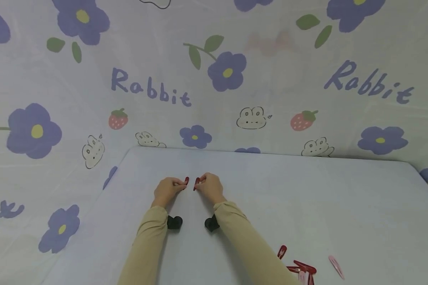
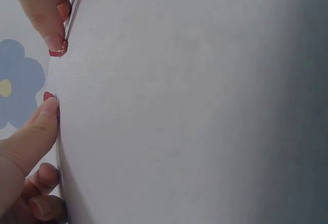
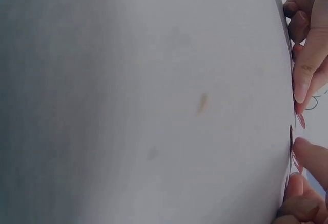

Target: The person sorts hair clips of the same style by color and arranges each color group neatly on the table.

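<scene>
Here's the left hand [image 1: 167, 191], thumb and fingers closed in a pinch on the 1st red hair clip [image 1: 187, 181], and just beside it the right hand [image 1: 211, 187] pinches the 2nd red hair clip [image 1: 197, 183], the 2 clips apart at the white table [image 1: 306, 206]! Over by the right sleeve [image 1: 255, 241] lies a cluster of red and pink clips [image 1: 309, 268], with 1 lone pink clip [image 1: 336, 267] near it, farther right.

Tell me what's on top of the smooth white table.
Right of the beige fabric sleeves lie glossy red elongated hair clips and slim pink clips. The left hand pinches a red clip; the right hand, a second red clip. Whatever the sleeves cover cannot be seen.
</scene>
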`<state>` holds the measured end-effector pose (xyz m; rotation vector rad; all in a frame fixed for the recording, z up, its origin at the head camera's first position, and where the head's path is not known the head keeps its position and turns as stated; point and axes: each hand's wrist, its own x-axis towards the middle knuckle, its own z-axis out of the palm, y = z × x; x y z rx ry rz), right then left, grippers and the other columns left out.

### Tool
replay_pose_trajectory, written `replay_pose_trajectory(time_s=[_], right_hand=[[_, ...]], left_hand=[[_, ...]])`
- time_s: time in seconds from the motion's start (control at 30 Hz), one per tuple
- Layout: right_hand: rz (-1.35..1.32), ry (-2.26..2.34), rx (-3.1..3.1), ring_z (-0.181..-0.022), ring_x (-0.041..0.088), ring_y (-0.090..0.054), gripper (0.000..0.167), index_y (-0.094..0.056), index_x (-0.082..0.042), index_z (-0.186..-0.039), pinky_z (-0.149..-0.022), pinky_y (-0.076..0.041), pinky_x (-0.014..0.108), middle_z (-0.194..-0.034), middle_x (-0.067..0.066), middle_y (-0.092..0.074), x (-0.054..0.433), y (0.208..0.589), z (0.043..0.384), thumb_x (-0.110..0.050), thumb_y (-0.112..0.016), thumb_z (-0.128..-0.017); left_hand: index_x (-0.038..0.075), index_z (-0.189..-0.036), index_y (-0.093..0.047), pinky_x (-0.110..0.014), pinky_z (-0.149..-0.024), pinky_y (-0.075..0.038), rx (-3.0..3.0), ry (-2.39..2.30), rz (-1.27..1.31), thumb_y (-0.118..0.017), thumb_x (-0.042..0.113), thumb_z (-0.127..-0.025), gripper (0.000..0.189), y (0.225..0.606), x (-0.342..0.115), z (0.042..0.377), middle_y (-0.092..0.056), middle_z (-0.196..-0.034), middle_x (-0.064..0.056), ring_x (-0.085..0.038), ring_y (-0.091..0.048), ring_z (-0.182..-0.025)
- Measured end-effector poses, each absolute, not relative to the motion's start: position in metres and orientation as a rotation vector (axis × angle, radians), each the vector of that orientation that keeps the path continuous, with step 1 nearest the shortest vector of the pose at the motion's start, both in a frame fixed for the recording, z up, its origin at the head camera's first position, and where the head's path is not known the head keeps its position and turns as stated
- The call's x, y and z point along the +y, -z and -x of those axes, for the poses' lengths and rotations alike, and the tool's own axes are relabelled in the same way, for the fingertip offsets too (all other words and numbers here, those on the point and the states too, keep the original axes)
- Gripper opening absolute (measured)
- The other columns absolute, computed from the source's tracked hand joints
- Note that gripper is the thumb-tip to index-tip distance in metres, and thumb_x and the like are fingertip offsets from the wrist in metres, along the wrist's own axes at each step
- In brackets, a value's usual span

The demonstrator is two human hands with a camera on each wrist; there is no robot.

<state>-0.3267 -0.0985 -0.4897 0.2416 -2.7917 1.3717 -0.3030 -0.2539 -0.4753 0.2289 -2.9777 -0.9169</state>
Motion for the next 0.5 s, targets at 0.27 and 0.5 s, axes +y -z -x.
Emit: replay_pose_trajectory(time_s=[0.27, 0.5], right_hand=[[-0.318, -1.512, -2.704, -0.059, 0.01, -0.046, 0.022, -0.064, 0.002, -0.085, -0.057, -0.04, 0.026, -0.068, 0.002, -0.053, -0.092, 0.494, 0.329, -0.01, -0.073, -0.068], [-0.358, -1.61, -2.655, -0.067, 0.016, -0.054, 0.042, -0.066, -0.013, -0.09, -0.056, -0.042, 0.032, -0.077, 0.0, -0.06, -0.108, 0.666, 0.45, -0.04, -0.079, -0.061]], left_hand=[[0.021, -0.084, -0.073, -0.033, -0.059, -0.041, -2.987, 0.933, -0.206, -0.071, 0.036, -0.075, 0.018, 0.469, -0.254, 0.301, -0.065, -0.081, 0.001, -0.017, -0.056, -0.074], [0.018, -0.086, -0.073, -0.034, -0.064, -0.041, -2.992, 0.903, -0.207, -0.069, 0.031, -0.078, 0.016, 0.473, -0.253, 0.307, -0.065, -0.087, -0.001, -0.019, -0.056, -0.081]])
